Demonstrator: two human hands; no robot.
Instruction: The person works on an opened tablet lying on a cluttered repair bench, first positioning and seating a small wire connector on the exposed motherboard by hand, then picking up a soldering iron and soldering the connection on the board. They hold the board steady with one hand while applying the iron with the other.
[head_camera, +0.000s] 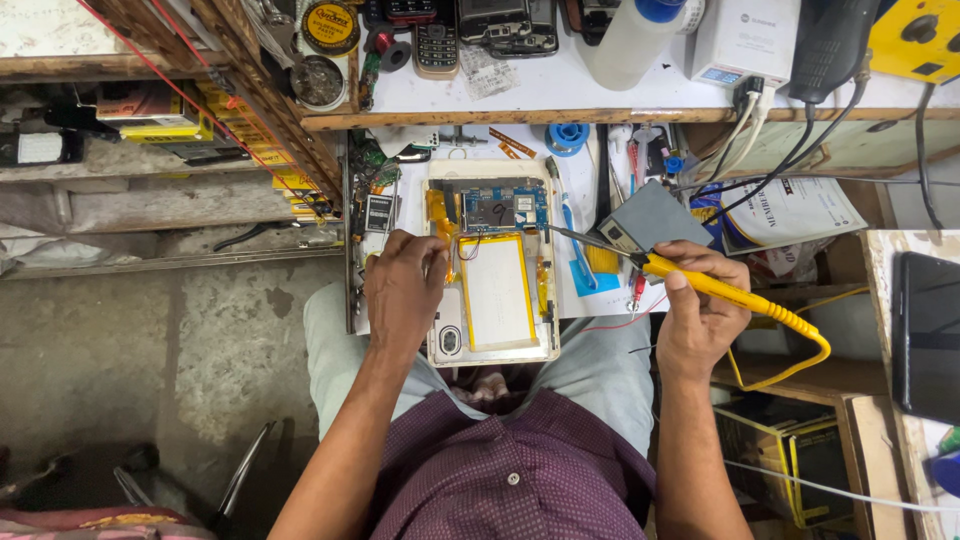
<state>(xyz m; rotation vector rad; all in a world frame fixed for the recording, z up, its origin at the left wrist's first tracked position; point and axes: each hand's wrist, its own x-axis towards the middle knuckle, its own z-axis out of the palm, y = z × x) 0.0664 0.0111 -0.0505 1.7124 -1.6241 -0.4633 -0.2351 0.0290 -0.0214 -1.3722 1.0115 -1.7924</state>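
Observation:
An opened tablet (495, 345) lies on a small white work surface over my lap, its back off, showing a flat white battery (497, 290) and a blue circuit board (505, 208). My left hand (403, 285) rests on the tablet's left edge, fingers pinched near the yellow tape beside the battery. My right hand (697, 315) grips a yellow-handled soldering iron (725, 293). Its thin metal tip (575, 236) points left toward the battery's upper right corner. A yellow cord loops from the handle's rear.
A blue toothbrush (572, 235) and a grey pad (650, 218) lie right of the tablet. The shelf above holds old phones (437, 38), round tins (331, 27), a white bottle (632, 40) and a white power unit (745, 40). Printed paper (800, 210) sits right; cluttered shelves stand left.

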